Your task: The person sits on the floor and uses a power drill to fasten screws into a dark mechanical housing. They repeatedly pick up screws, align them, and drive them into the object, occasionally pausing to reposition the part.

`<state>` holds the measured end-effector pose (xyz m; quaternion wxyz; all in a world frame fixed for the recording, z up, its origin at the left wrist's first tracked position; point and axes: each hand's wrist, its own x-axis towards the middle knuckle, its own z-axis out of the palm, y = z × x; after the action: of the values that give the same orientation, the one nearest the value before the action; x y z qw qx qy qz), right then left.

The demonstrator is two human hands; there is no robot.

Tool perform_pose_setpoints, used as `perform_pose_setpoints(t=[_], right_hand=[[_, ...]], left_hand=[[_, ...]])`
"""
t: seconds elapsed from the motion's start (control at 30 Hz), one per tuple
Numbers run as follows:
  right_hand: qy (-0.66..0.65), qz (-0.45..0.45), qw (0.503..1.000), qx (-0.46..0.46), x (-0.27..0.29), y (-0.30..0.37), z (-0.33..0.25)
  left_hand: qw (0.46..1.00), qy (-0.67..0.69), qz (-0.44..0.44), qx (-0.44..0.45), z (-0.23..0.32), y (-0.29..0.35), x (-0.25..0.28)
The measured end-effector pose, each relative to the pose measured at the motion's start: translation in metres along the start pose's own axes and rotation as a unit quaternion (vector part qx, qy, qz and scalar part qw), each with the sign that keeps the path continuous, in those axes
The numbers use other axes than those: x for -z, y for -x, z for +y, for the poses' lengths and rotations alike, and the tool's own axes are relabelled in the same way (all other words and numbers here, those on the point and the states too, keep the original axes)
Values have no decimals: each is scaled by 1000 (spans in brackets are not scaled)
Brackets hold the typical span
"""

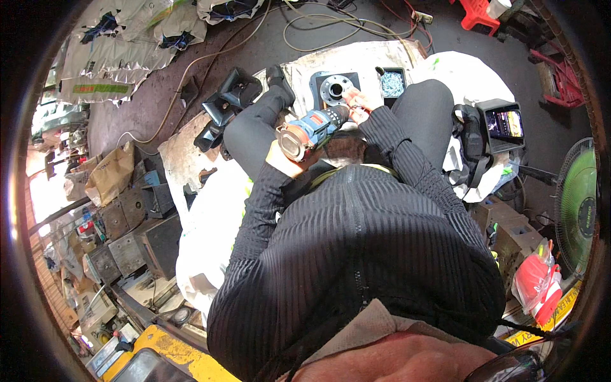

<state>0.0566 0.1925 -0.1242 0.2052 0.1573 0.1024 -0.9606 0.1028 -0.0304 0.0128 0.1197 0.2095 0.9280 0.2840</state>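
My left hand (pixel 284 162) is wrapped round a blue cordless drill (pixel 313 130) between my knees, its chuck pointing up and to the right. Close to the tip of the chuck, my right hand (pixel 360 107) has its fingers pinched together; whatever they hold is too small to make out. Just beyond lies a round grey metal flange (pixel 327 85) with a dark hole in its middle, resting on a dark flat plate. Right of the flange, a black tray (pixel 392 94) holds many small bluish screw-like pieces.
Black speaker-like boxes (pixel 219 111) stand beyond my left knee. A phone (pixel 505 124) showing a picture sits in a dark holder right of my right knee. Farther right is a green fan (pixel 578 210). Cables (pixel 331 24) cross the floor ahead, and a red stool (pixel 478 16) stands far right.
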Motion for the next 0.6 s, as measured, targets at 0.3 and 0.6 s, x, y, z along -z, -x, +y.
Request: perform_pose_setpoints(t=[0.3, 0.6], right_hand=[[19, 17, 1000, 14, -5, -1, 10], [26, 36, 999, 13, -4, -3, 15]], left_hand=[[999, 30, 7, -21, 1, 4, 7], [979, 165, -70, 101, 10, 3, 6]])
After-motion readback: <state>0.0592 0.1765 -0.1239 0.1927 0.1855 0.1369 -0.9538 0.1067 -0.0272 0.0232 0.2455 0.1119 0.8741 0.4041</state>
